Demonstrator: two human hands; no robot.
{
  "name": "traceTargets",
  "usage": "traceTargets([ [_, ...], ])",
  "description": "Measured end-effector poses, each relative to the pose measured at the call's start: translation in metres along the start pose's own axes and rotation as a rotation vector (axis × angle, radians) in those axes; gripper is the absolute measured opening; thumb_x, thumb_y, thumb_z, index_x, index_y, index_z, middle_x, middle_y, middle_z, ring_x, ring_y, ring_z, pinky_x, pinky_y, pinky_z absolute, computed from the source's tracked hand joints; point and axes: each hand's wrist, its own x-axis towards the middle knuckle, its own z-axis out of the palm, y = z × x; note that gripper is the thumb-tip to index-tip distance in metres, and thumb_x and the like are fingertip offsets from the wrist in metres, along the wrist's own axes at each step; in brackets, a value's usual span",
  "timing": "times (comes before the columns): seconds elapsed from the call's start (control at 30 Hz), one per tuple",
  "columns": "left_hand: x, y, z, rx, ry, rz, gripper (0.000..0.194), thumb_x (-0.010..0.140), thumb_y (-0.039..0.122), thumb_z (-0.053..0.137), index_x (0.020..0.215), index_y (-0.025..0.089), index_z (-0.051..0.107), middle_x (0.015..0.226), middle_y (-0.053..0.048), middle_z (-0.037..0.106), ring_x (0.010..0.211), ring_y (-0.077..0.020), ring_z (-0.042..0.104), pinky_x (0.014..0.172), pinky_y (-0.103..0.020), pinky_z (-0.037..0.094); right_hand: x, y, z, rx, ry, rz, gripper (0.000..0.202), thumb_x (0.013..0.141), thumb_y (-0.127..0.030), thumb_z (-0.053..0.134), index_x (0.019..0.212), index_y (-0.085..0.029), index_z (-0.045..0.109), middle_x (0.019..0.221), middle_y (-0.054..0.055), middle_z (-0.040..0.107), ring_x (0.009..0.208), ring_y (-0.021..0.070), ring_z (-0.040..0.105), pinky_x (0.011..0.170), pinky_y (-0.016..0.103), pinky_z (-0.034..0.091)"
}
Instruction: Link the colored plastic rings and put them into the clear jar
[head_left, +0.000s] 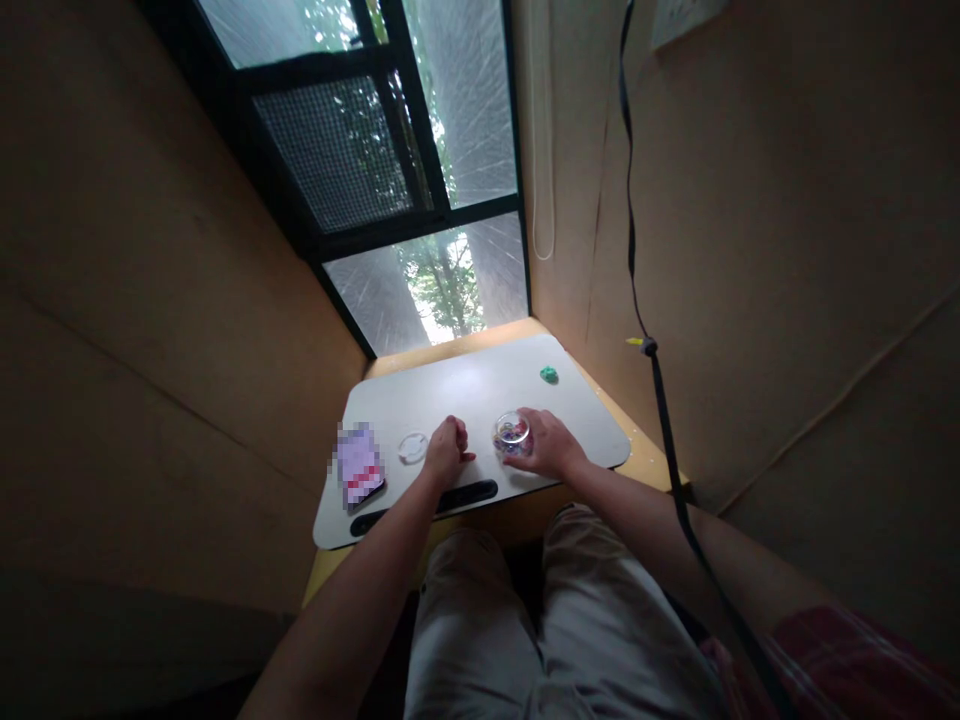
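A small clear jar [512, 432] with colourful small pieces inside stands on the white lap desk [457, 375]. My right hand [549, 442] is wrapped round the jar's right side. To the left of the jar, my left hand [448, 450] rests over the desk with its fingers curled together. Whatever those fingers may hold is hidden. Just left of that hand lies a round, clear lid [412, 447]. Near the far right corner sits a small green lump [549, 374], apart from both hands.
A pixelated purple object, perhaps a phone [361, 465], lies on the desk's left side. Along the near edge runs a dark slot [469, 494]. A black strap [660, 400] hangs at the right. Beyond the desk are a window [442, 280] and tan walls.
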Motion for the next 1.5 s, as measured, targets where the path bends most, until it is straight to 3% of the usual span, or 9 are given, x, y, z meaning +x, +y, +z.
traceTargets([
  [0.2, 0.003, 0.009, 0.006, -0.227, -0.073, -0.143, 0.022, 0.076, 0.04, 0.05, 0.069, 0.019, 0.044, 0.054, 0.007, 0.031, 0.039, -0.0058, 0.023, 0.037, -0.018, 0.01, 0.001, -0.001, -0.001, -0.011, -0.01, 0.001, 0.084, 0.061, -0.061, 0.075, 0.125, -0.016, 0.044, 0.107, 0.012, 0.061, 0.095, 0.0272, 0.054, 0.086, 0.038, 0.043],
  [0.4, 0.003, 0.013, 0.005, -0.197, -0.102, -0.145, 0.018, 0.07, 0.032, 0.048, 0.061, 0.018, 0.042, 0.052, 0.007, 0.031, 0.039, -0.0054, 0.022, 0.037, -0.019, 0.01, 0.001, 0.0, -0.001, 0.004, -0.016, 0.019, 0.086, 0.06, -0.063, 0.075, 0.126, -0.016, 0.044, 0.106, 0.012, 0.06, 0.095, 0.0268, 0.054, 0.086, 0.039, 0.043],
  [0.5, 0.002, 0.01, 0.001, -0.087, -0.106, -0.107, 0.02, 0.072, 0.034, 0.055, 0.075, 0.015, 0.059, 0.057, 0.006, 0.039, 0.042, -0.0045, 0.026, 0.038, -0.018, 0.014, 0.0, 0.0, 0.0, 0.01, -0.016, 0.021, 0.086, 0.06, -0.061, 0.076, 0.126, -0.016, 0.044, 0.105, 0.012, 0.06, 0.094, 0.0267, 0.054, 0.086, 0.039, 0.043],
  [0.63, 0.001, 0.007, -0.007, 0.215, -0.16, 0.024, 0.043, 0.077, 0.049, 0.054, 0.099, 0.014, 0.069, 0.069, 0.002, 0.049, 0.047, -0.0048, 0.032, 0.041, -0.019, 0.021, 0.0, 0.001, 0.001, 0.02, -0.012, 0.024, 0.086, 0.06, -0.06, 0.076, 0.127, -0.017, 0.043, 0.106, 0.011, 0.06, 0.095, 0.027, 0.054, 0.086, 0.039, 0.043],
  [0.8, -0.002, 0.012, -0.011, 0.526, -0.128, 0.178, 0.051, 0.079, 0.056, 0.052, 0.091, 0.013, 0.075, 0.067, -0.003, 0.06, 0.052, -0.0094, 0.044, 0.05, -0.023, 0.031, 0.0, 0.001, 0.002, 0.018, -0.015, 0.028, 0.087, 0.059, -0.061, 0.076, 0.127, -0.017, 0.044, 0.105, 0.011, 0.06, 0.095, 0.0269, 0.054, 0.086, 0.039, 0.043],
  [0.97, -0.005, 0.025, -0.006, 0.571, -0.089, 0.278, 0.046, 0.079, 0.054, 0.056, 0.087, 0.013, 0.076, 0.073, -0.005, 0.068, 0.067, -0.0149, 0.056, 0.063, -0.025, 0.04, 0.0, 0.001, 0.002, 0.011, -0.006, 0.031, 0.088, 0.059, -0.061, 0.077, 0.127, -0.017, 0.043, 0.106, 0.012, 0.059, 0.097, 0.0271, 0.054, 0.086, 0.039, 0.043],
  [1.2, 0.001, 0.037, 0.007, 0.699, -0.205, 0.367, 0.043, 0.074, 0.055, 0.062, 0.07, 0.012, 0.069, 0.064, -0.002, 0.064, 0.06, -0.0123, 0.051, 0.057, -0.024, 0.035, 0.001, 0.001, 0.002, 0.017, -0.01, 0.031, 0.086, 0.059, -0.06, 0.077, 0.126, -0.018, 0.044, 0.107, 0.011, 0.06, 0.096, 0.0272, 0.054, 0.086, 0.04, 0.042],
  [1.5, 0.009, 0.05, 0.029, 0.876, -0.343, 0.383, 0.037, 0.072, 0.049, 0.063, 0.07, 0.013, 0.067, 0.06, 0.0, 0.061, 0.055, -0.011, 0.047, 0.054, -0.024, 0.033, 0.0, 0.0, 0.003, 0.016, -0.008, 0.035, 0.087, 0.06, -0.061, 0.075, 0.128, -0.017, 0.043, 0.108, 0.012, 0.06, 0.099, 0.0282, 0.054, 0.086, 0.041, 0.042],
])
